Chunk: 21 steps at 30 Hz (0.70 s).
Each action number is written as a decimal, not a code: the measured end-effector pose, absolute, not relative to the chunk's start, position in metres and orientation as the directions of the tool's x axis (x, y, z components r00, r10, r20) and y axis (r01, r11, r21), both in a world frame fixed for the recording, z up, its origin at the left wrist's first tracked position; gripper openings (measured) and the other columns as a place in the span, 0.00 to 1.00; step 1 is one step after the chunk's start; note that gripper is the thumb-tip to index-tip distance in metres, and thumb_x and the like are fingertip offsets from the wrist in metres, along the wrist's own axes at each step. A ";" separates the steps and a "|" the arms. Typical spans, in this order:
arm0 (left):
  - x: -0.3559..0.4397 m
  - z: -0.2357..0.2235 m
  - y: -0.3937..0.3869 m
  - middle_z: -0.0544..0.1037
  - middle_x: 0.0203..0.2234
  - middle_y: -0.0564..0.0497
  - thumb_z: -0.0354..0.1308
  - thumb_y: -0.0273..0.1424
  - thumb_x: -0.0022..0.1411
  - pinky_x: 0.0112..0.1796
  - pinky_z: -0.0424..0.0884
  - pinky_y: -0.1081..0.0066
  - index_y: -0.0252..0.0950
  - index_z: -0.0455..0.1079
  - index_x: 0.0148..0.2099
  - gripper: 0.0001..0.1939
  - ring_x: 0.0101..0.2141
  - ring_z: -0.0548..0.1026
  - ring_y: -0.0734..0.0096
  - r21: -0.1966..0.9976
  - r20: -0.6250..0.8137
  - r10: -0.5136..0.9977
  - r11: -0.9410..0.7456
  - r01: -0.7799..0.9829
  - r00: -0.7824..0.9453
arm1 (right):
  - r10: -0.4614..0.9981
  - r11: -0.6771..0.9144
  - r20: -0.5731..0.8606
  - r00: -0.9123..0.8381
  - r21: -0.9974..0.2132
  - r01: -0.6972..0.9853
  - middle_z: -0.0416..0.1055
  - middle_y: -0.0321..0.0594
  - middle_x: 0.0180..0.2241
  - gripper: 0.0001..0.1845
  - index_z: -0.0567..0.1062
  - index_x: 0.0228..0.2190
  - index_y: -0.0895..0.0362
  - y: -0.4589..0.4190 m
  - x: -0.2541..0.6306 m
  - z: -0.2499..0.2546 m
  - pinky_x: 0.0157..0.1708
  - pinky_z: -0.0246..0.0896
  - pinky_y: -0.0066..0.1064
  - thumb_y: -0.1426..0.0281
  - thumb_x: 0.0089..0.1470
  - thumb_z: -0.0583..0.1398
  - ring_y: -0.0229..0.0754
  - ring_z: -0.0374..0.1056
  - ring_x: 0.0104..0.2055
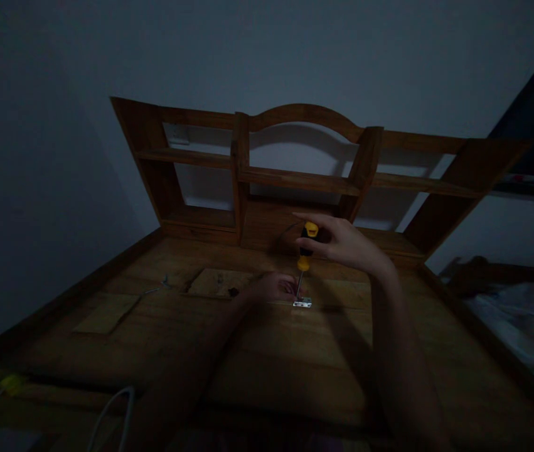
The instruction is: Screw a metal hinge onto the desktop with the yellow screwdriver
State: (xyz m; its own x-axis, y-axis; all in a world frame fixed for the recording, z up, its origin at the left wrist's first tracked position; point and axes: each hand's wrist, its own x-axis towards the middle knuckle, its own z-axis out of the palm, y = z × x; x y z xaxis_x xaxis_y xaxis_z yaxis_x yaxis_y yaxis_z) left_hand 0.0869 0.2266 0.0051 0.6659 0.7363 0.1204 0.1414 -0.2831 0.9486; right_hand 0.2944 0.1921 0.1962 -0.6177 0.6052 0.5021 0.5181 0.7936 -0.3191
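A screwdriver [303, 262] with a yellow and black handle stands nearly upright in my right hand [342, 242], fingers closed around the handle's top. Its shaft points down to a small shiny metal piece [302, 302], perhaps a hinge, on the wood. Close by the shaft's lower end, my left hand [276, 287] has its fingers curled together. What those fingers pinch is too dark and small to make out. Under and beside my left hand lies a flat wooden board [214, 281] with a dark hole in it.
The wooden desk [267, 370] carries a shelf unit [299, 182] along its back, against the wall. At left lie a flat piece [101, 314] and a thin cord [151, 290]. A pale cable [128, 402] loops at the front edge, near a yellow object [11, 383].
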 end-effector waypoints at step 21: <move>0.087 0.005 0.226 0.79 0.46 0.40 0.69 0.38 0.57 0.50 0.70 0.66 0.30 0.75 0.50 0.23 0.46 0.78 0.62 0.944 0.119 0.741 -0.291 0.156 0.661 | 0.640 0.768 0.429 -0.637 -0.363 0.527 0.75 0.36 0.33 0.29 0.69 0.62 0.54 0.186 0.300 0.202 0.33 0.59 0.31 0.63 0.61 0.62 0.40 0.68 0.31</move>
